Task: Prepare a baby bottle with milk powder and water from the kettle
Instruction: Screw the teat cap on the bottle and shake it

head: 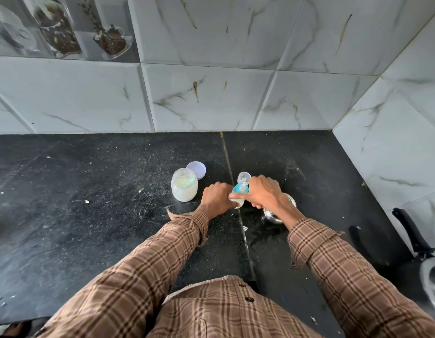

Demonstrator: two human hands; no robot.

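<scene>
The baby bottle (237, 200) stands upright on the black counter (89, 191), right between the two hands — its long axis vertical, its teal nipple collar (240, 188) on top. The left hand (217, 198) curls round its body from the left, while the right hand (262, 191) grips the collar from above — apparently to screw it tight. The open powder jar (184, 187) stands just left; a steel vessel (282, 211) lies under the right wrist.

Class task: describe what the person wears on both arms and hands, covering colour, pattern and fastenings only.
Both arms are covered by long sleeves of a brown checked shirt with darker brown and pale lines, left sleeve and right sleeve. The cuffs sit loosely at the wrists. Dark buttons run down the shirt front. The left hand and right hand are bare.
</scene>
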